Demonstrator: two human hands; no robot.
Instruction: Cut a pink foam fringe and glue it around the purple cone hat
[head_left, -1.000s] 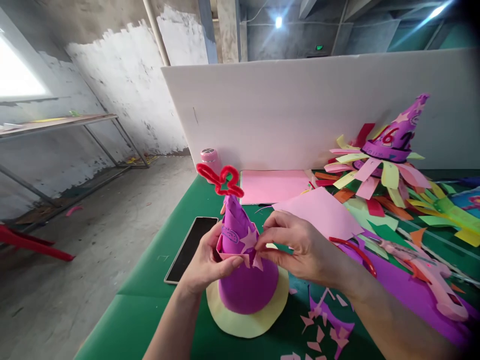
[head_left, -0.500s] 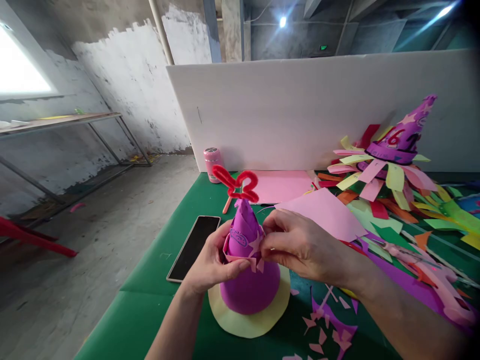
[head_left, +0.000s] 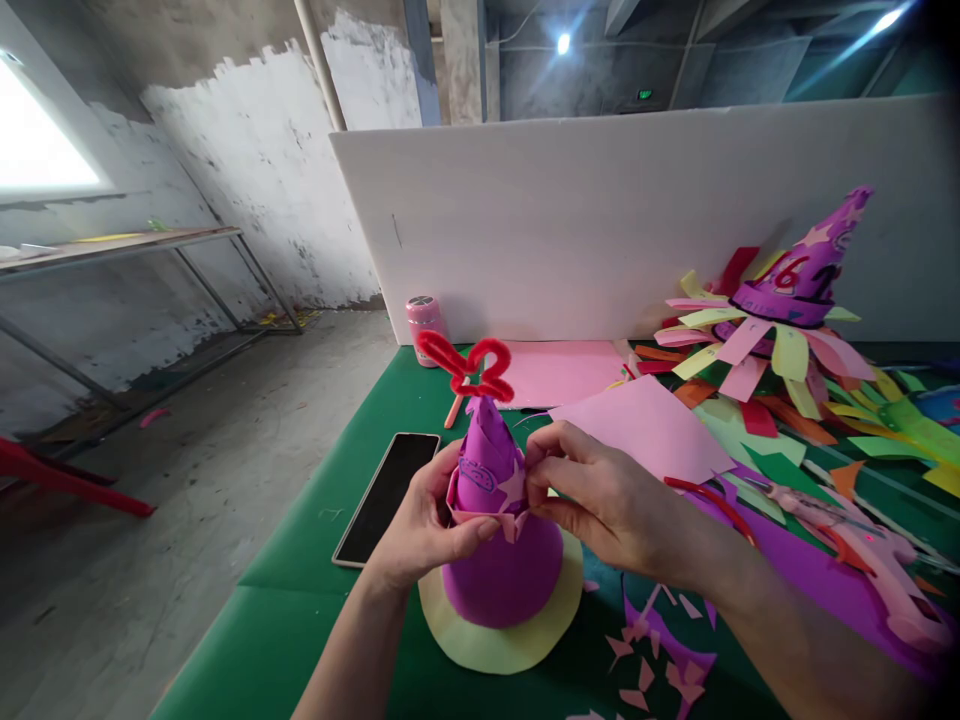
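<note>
A purple cone-shaped paper hat (head_left: 502,580) stands on a pale yellow round brim (head_left: 484,655). Red pipe cleaner (head_left: 491,368) bent into loops tops its tip, and a pink star and a blue-outlined drawing decorate its front. Around the cone's middle runs a jagged pink band (head_left: 512,524). My left hand (head_left: 427,520) is closed about the cone from the left, its thumb pressing on the band. On the right side, the fingers of my right hand (head_left: 592,485) pinch the band's edge; my fingertips partly hide that spot.
A phone (head_left: 386,500) lies left of the hat, with a pink jar (head_left: 424,325) behind. Right are pink sheets (head_left: 649,425), a pink glue gun (head_left: 870,545), scraps (head_left: 645,675) and a decorated purple hat (head_left: 795,275). A white board (head_left: 600,220) stands at the back.
My right hand has shifted slightly right along the pink band, still pinching. The hat has turned or tilted very little, its red loops moving slightly left.
</note>
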